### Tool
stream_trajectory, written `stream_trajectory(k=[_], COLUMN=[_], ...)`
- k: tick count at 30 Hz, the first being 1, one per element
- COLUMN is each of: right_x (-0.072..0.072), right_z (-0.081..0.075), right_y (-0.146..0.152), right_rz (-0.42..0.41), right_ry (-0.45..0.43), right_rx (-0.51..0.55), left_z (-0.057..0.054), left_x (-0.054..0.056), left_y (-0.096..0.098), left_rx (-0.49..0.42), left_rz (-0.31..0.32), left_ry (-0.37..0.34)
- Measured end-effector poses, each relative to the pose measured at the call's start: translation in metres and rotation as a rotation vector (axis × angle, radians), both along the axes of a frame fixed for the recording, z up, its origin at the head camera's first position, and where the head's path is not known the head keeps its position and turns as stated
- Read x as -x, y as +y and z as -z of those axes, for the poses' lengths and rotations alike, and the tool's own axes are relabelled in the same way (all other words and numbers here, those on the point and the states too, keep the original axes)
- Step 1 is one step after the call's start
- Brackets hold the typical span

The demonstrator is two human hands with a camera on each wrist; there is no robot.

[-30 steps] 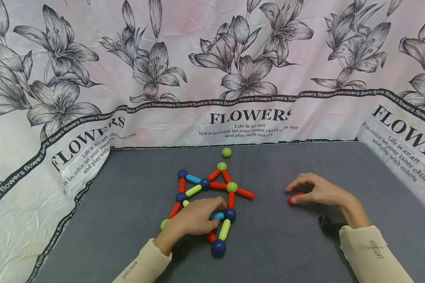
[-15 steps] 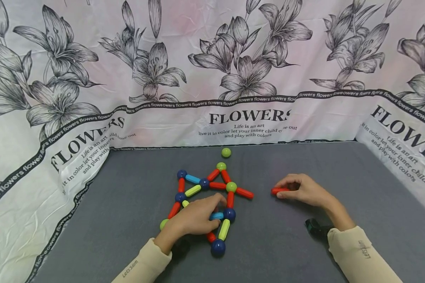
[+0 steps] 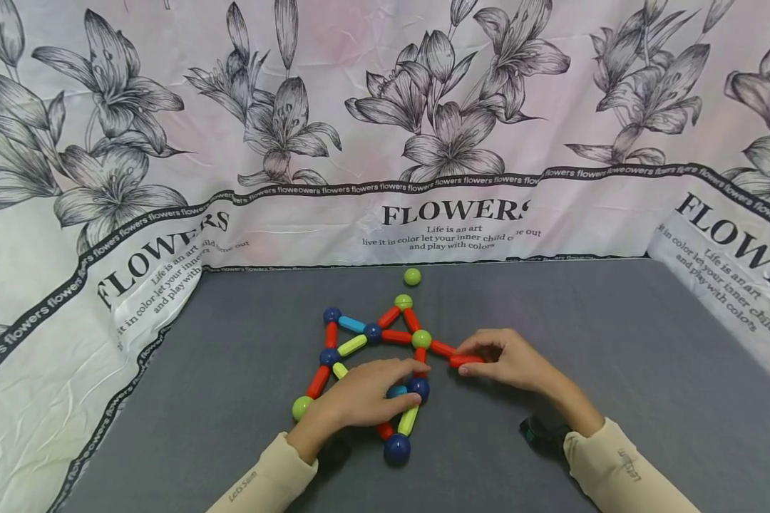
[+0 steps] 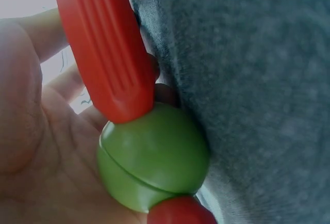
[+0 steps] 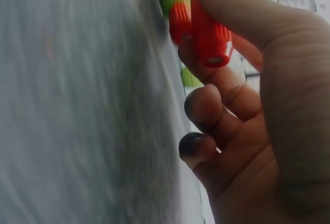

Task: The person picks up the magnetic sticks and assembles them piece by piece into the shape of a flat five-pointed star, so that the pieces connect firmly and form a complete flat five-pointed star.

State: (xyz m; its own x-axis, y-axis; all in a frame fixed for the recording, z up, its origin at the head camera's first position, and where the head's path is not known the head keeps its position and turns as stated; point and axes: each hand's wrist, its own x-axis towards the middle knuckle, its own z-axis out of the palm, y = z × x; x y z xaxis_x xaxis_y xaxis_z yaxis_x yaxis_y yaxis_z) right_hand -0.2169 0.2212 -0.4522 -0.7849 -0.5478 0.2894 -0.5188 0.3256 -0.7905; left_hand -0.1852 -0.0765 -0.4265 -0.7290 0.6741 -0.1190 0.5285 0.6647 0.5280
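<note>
My right hand pinches a red magnetic rod between thumb and fingers. In the right wrist view that rod shows its flat end. Its far end overlaps the red rod sticking out from a green ball. My left hand lies over the lower part of the ball-and-rod structure, thumb and index finger extended on either side of a dark blue ball. Below its palm, in the left wrist view, are a green ball and a ribbed red rod. The hand hides several pieces.
A loose green ball sits beyond the structure near the cloth's back edge. The structure's near corner is a dark blue ball; another dark blue ball marks the far left. A flower-printed curtain hangs behind the grey surface.
My right hand has carried the red rod leftward to the structure's protruding rod. My left hand's index finger and thumb have reached slightly further right, around the dark blue ball.
</note>
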Motion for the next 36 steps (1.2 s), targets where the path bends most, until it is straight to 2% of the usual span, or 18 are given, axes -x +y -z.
stream_trajectory(k=[10,16,26,36], right_x=[-0.008,-0.011,-0.014,-0.014], right_z=[-0.001,-0.002,-0.001,-0.001], right_y=[-0.019,-0.028,-0.032,-0.032], right_rz=[-0.070,-0.118,-0.124,-0.133], right_ry=[0.038,0.015,-0.003,0.013], right_rx=[-0.064,-0.112,-0.146,-0.127], left_z=[0.001,0.003,0.001,0.002], left_x=[0.001,0.001,-0.001,-0.001], left_y=[0.000,0.000,0.001,0.000], left_rx=[-0.007,0.000,0.003,-0.005], left_rz=[0.005,0.007,0.005,0.011], left_ry=[0.002,0.011,0.016,0.020])
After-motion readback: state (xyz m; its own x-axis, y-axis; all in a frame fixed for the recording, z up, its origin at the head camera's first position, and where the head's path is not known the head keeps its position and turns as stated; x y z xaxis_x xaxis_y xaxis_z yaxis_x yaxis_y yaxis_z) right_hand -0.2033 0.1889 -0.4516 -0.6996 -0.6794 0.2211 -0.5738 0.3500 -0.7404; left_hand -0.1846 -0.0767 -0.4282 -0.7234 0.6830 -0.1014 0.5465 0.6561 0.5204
